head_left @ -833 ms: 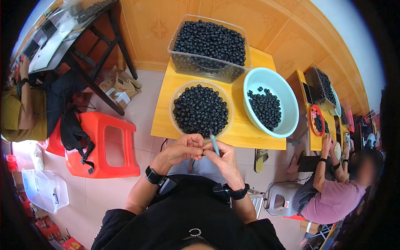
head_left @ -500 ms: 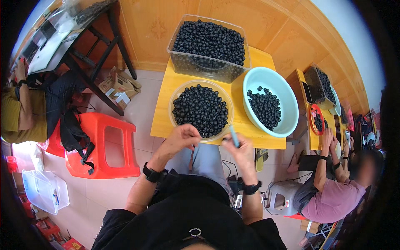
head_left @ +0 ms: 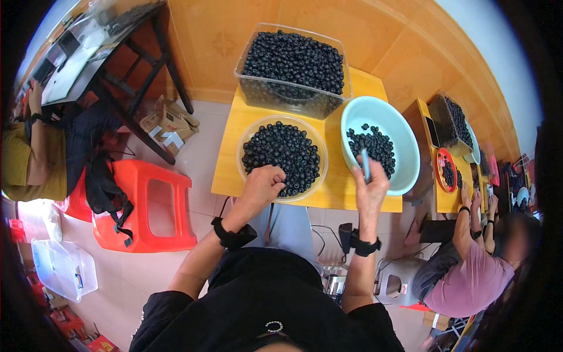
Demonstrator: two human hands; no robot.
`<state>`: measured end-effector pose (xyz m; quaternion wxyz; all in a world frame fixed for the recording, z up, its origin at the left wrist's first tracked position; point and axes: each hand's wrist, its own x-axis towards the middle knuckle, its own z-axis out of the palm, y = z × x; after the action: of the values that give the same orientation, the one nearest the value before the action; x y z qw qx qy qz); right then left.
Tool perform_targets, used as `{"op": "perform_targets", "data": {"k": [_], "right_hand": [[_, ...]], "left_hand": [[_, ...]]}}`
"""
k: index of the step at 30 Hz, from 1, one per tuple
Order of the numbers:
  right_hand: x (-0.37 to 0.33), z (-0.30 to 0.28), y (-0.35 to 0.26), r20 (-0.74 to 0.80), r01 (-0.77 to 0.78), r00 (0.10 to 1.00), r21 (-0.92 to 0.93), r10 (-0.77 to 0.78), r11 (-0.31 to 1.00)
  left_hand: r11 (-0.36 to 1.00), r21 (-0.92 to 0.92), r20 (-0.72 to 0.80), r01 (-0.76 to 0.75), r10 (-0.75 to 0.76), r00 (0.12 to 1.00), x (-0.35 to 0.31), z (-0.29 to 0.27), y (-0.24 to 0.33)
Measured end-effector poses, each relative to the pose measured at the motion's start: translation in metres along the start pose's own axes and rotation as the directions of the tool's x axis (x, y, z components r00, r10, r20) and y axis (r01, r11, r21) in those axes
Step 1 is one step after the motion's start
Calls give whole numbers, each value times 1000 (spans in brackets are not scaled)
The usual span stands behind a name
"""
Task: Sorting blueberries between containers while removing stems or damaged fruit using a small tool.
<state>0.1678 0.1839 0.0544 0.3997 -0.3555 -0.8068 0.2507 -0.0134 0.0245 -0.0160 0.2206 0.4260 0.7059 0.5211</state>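
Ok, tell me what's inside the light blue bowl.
Loose black beads lie in the bowl, heaped toward its left. Beads under the top ones, and anything behind the right hand and its blue tool, can't be seen.

A small workshop is indicated: black beads [head_left: 293, 61] are held in bulk in a clear bin [head_left: 275, 95] and a pale-blue basin [head_left: 400, 126], people [head_left: 469, 281] are seated at separate tables [head_left: 444, 199], and cardboard [head_left: 169, 124] is seen on tiled floor [head_left: 202, 188].

Left hand [head_left: 262, 188], right hand [head_left: 372, 190], that's two, one blue tool [head_left: 366, 165]! Near table [head_left: 224, 179]: one bin [head_left: 287, 101], one tray [head_left: 324, 158], one basin [head_left: 406, 146]!
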Motion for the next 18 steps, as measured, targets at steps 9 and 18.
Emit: {"op": "perform_targets", "data": {"k": [9,18], "right_hand": [[-51,5,1,91,-284,956,57,278,957],[-65,17,-1,130,-279,955,101,265,955]], "left_hand": [[743,625,90,-237,233,968,5,33,3],[816,477,145,-326,293,945,-1,19,2]]}}
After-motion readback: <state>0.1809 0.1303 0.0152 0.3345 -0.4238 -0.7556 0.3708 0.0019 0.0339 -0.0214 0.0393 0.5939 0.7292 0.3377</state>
